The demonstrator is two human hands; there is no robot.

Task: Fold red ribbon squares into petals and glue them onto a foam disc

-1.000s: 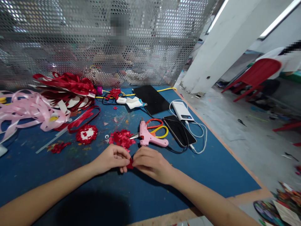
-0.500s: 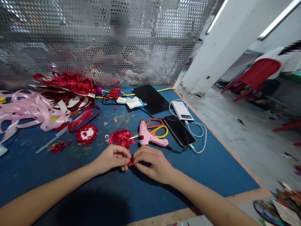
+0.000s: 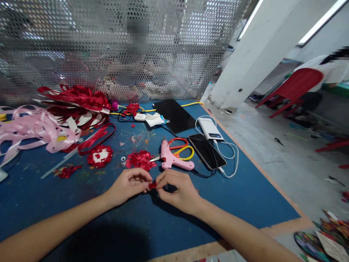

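Observation:
A small piece of red ribbon (image 3: 152, 185) is pinched between my two hands above the blue table. My left hand (image 3: 129, 185) grips its left end between thumb and fingers. At its right end, the fingertips of my right hand (image 3: 177, 189) are closed on it. Just beyond my hands lies a pile of cut red ribbon pieces (image 3: 141, 160). Beside that pile a pink glue gun (image 3: 174, 158) rests over scissors (image 3: 187, 153) with red and yellow handles. To the left sits a round piece (image 3: 100, 156) edged with red ribbon bits around a white centre.
Pink ribbon (image 3: 35, 127) and red ribbon (image 3: 79, 96) are heaped at the left. A black tablet (image 3: 174, 115), a phone (image 3: 207, 151) and a white power bank (image 3: 209, 128) with cables lie at the right. A perforated metal screen (image 3: 109, 62) stands behind the table (image 3: 231, 203).
My fingertips have drawn slightly apart, so more of the red ribbon piece shows between them. The things on the table have stayed in place.

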